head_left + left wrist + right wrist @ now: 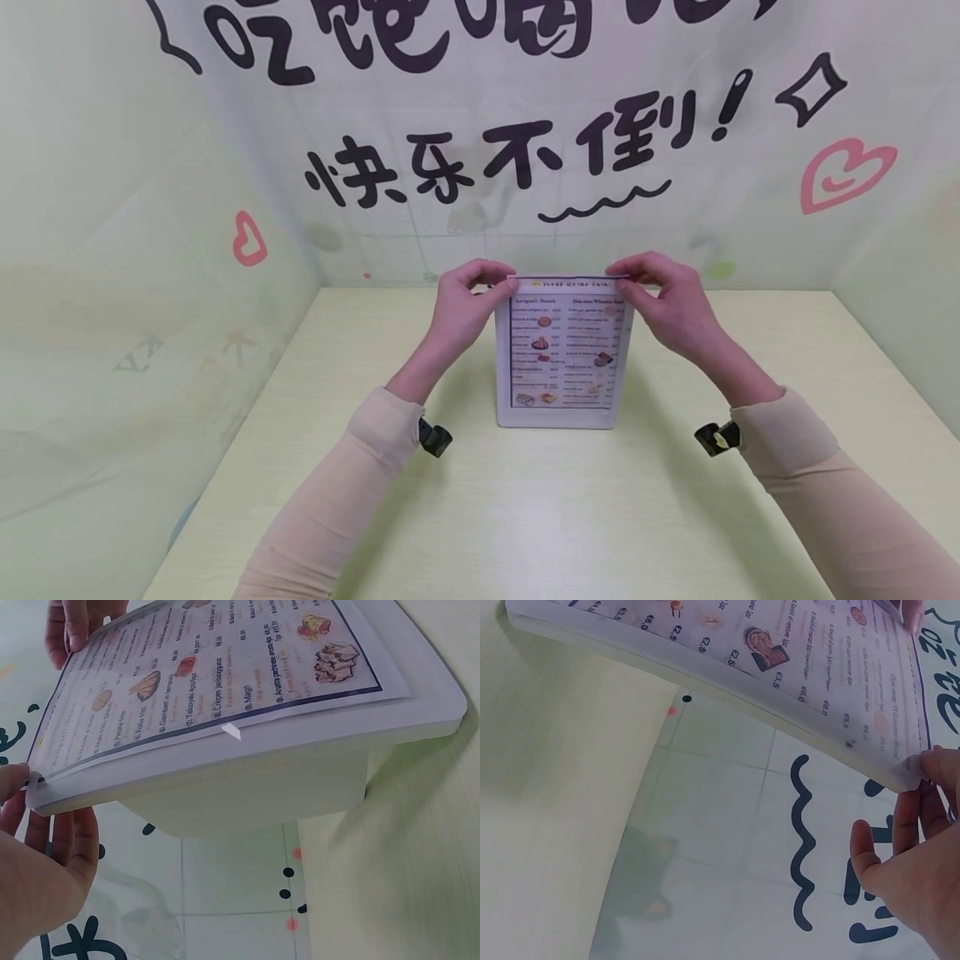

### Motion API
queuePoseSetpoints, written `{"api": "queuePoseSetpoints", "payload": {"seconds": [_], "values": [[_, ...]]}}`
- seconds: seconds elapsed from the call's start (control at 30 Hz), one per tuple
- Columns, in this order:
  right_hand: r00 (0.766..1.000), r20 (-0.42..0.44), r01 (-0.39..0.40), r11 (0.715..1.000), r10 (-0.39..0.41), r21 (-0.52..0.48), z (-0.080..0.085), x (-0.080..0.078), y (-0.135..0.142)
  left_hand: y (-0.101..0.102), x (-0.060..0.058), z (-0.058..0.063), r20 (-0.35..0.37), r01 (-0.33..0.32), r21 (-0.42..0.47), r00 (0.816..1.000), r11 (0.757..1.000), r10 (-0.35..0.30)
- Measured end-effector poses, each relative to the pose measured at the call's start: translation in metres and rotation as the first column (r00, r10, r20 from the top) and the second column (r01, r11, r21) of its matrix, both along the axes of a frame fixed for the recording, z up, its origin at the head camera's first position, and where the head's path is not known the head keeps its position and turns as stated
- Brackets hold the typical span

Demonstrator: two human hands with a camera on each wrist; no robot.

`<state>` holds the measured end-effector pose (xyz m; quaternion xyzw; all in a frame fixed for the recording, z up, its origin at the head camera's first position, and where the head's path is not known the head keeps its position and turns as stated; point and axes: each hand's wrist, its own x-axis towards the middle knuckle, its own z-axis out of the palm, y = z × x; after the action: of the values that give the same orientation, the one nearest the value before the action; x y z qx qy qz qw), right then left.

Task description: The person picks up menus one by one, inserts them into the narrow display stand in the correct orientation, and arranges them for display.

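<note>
A printed menu sheet lies against the front of a white stand, which stands upright on the table and leans back. My left hand pinches the top left corner, thumb on the sheet and fingers behind the board. At the top right corner my right hand does the same. The left wrist view shows a deep white support behind the board. There the sheet's lower corner lifts slightly off the board.
The pale wooden table ends at a white backdrop with black characters and pink hearts, close behind the stand. Side panels rise at left and right. A black wrist camera sits on the left wrist, another on the right.
</note>
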<state>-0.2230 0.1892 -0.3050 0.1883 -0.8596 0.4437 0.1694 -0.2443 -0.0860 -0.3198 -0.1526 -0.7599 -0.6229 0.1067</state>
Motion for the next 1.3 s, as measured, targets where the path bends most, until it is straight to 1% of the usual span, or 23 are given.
{"api": "queuePoseSetpoints", "payload": {"seconds": [0.3, 0.57, 0.63, 0.7, 0.77, 0.83, 0.9, 0.97, 1.03, 1.3], "values": [[0.998, -0.058, -0.003, 1.0, 0.004, 0.003, -0.004, -0.001, -0.001, -0.001, 0.0, -0.001, -0.018, -0.006, -0.003, 1.0, 1.0, 0.006], [0.998, -0.055, -0.008, 1.0, 0.009, 0.021, -0.001, 0.0, -0.002, -0.002, 0.002, 0.001, -0.012, -0.009, 0.004, 1.0, 1.0, 0.009], [0.999, -0.05, -0.011, 1.0, 0.012, 0.023, 0.0, 0.0, -0.003, -0.002, 0.001, 0.001, -0.022, -0.01, 0.0, 1.0, 1.0, 0.01], [0.999, -0.048, -0.014, 1.0, 0.016, 0.025, 0.0, 0.001, -0.003, -0.002, 0.002, -0.001, -0.052, -0.004, -0.023, 0.999, 1.0, 0.003], [0.999, -0.051, -0.017, 0.999, 0.019, 0.028, -0.001, 0.001, -0.003, -0.001, 0.003, -0.002, -0.116, 0.001, -0.057, 0.993, 0.998, -0.007], [0.998, -0.059, -0.018, 0.999, 0.02, 0.031, -0.001, 0.001, -0.004, -0.001, 0.003, -0.005, -0.197, 0.001, -0.093, 0.98, 0.996, -0.02], [0.997, -0.069, -0.021, 0.999, 0.023, 0.031, -0.001, 0.0, -0.004, -0.001, 0.004, -0.007, -0.269, 0.001, -0.12, 0.963, 0.993, -0.034], [0.996, -0.085, -0.018, 0.999, 0.021, 0.029, -0.003, 0.0, -0.004, -0.001, 0.003, -0.008, -0.311, 0.002, -0.133, 0.95, 0.991, -0.044], [0.994, -0.109, -0.016, 1.0, 0.019, 0.026, -0.004, 0.001, -0.005, -0.001, 0.003, -0.008, -0.325, 0.007, -0.139, 0.944, 0.99, -0.053], [0.976, -0.219, 0.008, 1.0, -0.012, -0.021, -0.012, 0.003, -0.007, -0.001, 0.005, -0.008, -0.311, 0.007, -0.155, 0.949, 0.988, -0.056]]}}
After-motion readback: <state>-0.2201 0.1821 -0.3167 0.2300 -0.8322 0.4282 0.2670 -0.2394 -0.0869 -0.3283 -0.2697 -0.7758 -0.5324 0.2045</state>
